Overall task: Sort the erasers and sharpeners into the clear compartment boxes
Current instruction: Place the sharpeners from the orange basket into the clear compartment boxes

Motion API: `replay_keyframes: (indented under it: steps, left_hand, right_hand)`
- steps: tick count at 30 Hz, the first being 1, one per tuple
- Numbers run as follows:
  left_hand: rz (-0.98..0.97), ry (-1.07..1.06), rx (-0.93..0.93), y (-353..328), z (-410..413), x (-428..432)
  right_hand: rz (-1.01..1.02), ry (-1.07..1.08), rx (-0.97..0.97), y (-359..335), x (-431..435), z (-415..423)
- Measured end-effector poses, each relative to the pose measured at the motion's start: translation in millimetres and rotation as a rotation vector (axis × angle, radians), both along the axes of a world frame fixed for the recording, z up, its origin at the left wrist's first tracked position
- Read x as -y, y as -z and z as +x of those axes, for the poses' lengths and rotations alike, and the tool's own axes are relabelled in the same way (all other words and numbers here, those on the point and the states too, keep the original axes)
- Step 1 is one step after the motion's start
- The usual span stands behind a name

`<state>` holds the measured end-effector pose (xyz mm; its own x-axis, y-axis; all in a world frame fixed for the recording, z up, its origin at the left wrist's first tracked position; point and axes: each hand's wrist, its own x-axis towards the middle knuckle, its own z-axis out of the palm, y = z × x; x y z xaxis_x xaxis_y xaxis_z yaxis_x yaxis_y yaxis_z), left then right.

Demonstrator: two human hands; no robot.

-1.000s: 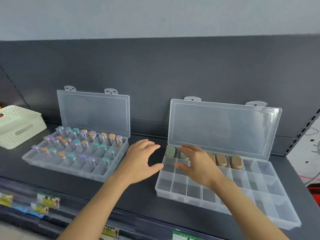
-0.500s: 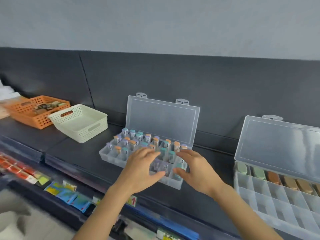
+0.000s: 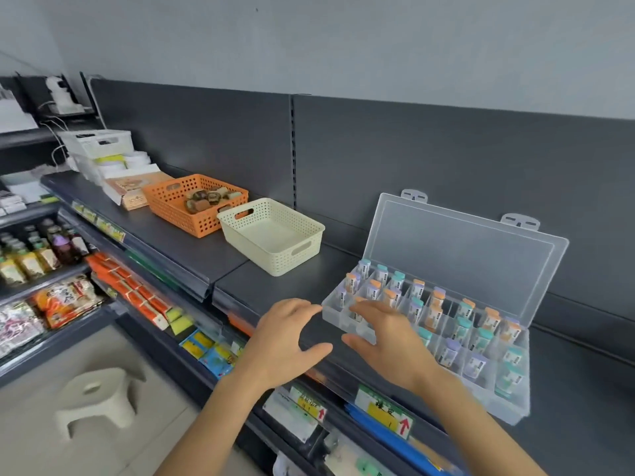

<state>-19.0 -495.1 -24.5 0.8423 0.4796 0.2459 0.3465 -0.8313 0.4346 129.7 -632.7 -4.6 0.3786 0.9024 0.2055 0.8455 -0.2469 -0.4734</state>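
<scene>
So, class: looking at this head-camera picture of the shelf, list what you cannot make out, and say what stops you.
- Head view: front-left compartments of the clear compartment box, hidden by the right hand.
- Items in the orange basket: too small to tell erasers from sharpeners.
- Print on the capped items in the box: blurred.
- The shelf to the right: cut off by the picture's edge.

On the dark grey shelf [image 3: 281,286], both empty hands, left hand [image 3: 287,341] and right hand [image 3: 385,338], hover spread at the near-left corner of the clear plastic compartment box [image 3: 515,403] holding pastel-capped sharpeners [image 3: 462,324]; a cream perforated basket [image 3: 271,235] sits left.
</scene>
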Motion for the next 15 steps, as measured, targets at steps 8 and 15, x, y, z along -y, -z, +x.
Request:
replay_keyframes:
  steps: [8, 15]
  left_hand:
    - [-0.002, -0.107, -0.022, -1.8, -8.9, -79.7]
    - [-0.006, -0.218, -0.078, -13.1, -13.9, -155.6]
  right_hand:
    - [0.058, -0.072, -0.055, 5.1, -99.8, 1.5]
    - [0.136, -0.140, -0.090, 1.8, -191.0, 6.4]
